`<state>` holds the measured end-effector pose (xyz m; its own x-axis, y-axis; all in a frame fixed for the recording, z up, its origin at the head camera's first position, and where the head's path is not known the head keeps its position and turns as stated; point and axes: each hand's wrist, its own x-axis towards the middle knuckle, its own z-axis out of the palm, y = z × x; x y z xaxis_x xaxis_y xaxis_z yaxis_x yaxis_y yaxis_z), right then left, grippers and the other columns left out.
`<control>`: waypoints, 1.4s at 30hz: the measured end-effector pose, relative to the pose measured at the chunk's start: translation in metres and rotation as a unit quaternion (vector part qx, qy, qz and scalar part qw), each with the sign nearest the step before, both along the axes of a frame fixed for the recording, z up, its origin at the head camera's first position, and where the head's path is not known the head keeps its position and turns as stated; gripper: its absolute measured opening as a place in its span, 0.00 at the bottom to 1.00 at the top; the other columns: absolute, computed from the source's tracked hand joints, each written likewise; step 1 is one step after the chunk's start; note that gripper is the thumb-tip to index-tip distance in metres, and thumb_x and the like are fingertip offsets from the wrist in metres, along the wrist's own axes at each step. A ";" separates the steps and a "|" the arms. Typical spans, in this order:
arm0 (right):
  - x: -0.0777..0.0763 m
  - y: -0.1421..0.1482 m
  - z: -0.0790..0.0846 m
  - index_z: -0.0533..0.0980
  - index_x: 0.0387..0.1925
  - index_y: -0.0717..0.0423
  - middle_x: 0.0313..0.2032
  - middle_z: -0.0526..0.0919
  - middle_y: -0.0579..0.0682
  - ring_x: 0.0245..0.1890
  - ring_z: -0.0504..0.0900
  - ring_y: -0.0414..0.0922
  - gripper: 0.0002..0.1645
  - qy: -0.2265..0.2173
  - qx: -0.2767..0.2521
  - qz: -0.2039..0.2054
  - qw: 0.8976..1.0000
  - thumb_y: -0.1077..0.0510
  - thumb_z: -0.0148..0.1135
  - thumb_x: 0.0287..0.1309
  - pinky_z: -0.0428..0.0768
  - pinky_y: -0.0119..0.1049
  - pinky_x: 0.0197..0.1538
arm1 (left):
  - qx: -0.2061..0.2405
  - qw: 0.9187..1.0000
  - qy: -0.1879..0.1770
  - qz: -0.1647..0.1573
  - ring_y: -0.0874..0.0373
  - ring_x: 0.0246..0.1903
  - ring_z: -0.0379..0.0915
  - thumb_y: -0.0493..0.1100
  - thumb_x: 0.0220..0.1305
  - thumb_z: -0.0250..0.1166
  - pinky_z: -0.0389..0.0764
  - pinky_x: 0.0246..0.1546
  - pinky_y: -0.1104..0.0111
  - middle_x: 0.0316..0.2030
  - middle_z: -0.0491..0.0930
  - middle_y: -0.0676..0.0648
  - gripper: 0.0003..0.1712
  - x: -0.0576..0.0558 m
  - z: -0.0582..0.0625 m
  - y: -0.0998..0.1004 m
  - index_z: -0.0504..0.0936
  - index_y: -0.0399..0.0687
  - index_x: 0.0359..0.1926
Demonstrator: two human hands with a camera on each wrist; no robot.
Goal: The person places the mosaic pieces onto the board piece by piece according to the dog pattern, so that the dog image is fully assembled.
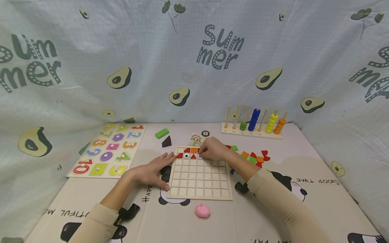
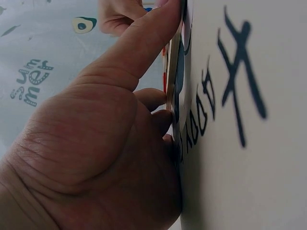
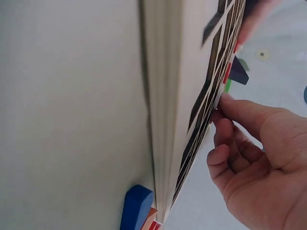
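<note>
A wooden grid board (image 1: 200, 184) lies on the table, with red, orange and eye-patterned tiles in its far rows. My right hand (image 1: 212, 148) is over the far part of the board. Its thumb and fingers pinch a small white eye tile (image 1: 199, 156), partly covered by the fingers; in the right wrist view only the edge of this white tile (image 3: 218, 98) shows. My left hand (image 1: 150, 172) rests beside the board's left edge, fingers spread and fairly straight. Thumb and fingertips touch that edge in the left wrist view.
Loose coloured tiles (image 1: 253, 159) lie right of the board, and a pink pig figure (image 1: 202, 211) in front. A number puzzle (image 1: 103, 156) is at left. Behind stand a bead-peg counter (image 1: 252, 131), a green block (image 1: 162, 133), a dark block (image 1: 166, 141) and a patterned card (image 1: 195, 139).
</note>
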<state>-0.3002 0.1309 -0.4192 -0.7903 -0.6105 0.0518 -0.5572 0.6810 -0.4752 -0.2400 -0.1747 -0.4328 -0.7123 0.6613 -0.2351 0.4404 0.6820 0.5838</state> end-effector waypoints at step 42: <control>-0.015 0.113 -0.006 0.81 0.36 0.53 0.31 0.80 0.47 0.30 0.74 0.46 0.05 -0.050 -0.067 -0.120 0.989 0.60 0.68 0.56 0.76 0.37 0.35 | 0.005 1.000 0.001 0.004 0.53 0.74 0.25 0.67 0.41 0.74 0.37 0.71 0.47 0.76 0.36 0.56 0.67 0.000 -0.002 0.001 0.45 0.60 0.76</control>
<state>-0.3154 0.2442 -0.4249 -0.9167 -0.3982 0.0347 -0.3337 0.7148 -0.6146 -0.2400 -0.1741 -0.4348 -0.7187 0.6575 -0.2262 0.4363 0.6798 0.5895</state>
